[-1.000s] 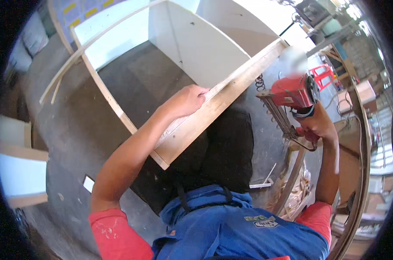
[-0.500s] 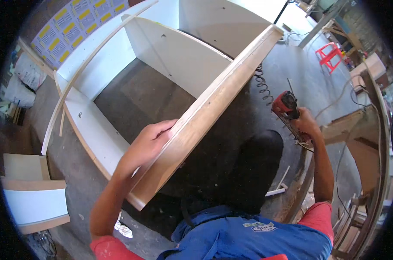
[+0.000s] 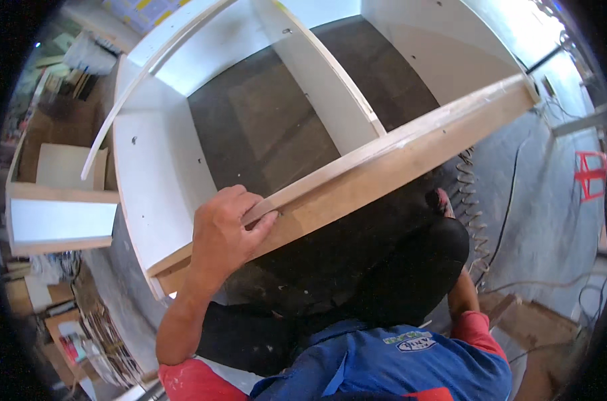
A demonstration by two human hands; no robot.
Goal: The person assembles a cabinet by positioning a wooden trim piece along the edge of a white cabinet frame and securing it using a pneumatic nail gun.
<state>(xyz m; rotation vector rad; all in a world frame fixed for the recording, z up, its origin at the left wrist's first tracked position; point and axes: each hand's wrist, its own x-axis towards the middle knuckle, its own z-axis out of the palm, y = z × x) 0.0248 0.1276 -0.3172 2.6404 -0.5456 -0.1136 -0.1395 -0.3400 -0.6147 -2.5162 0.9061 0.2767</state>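
A large white-panelled cabinet carcass (image 3: 159,167) lies in front of me, with a light wooden rail (image 3: 377,177) along its near side. My left hand (image 3: 228,224) is closed over the rail's left part, its thumb on the near face and its fingers on the upper edge. My right forearm (image 3: 462,294) runs up behind my dark-clothed knee (image 3: 444,250), which hides the right hand. Past the knee shows a small reddish shape (image 3: 444,202); whether it is the nail gun, I cannot tell.
A thin pale strip (image 3: 119,107) lies across the carcass's left corner. At left sits a smaller white panel piece with wooden edges (image 3: 62,222). A coiled air hose (image 3: 465,194) runs along the floor at right, with a red stool (image 3: 591,175) beyond.
My right hand and the nail gun have dropped from open sight to behind my knee. My left hand now wraps the rail with its thumb in front. The view has shifted, and the rail lies flatter across it.
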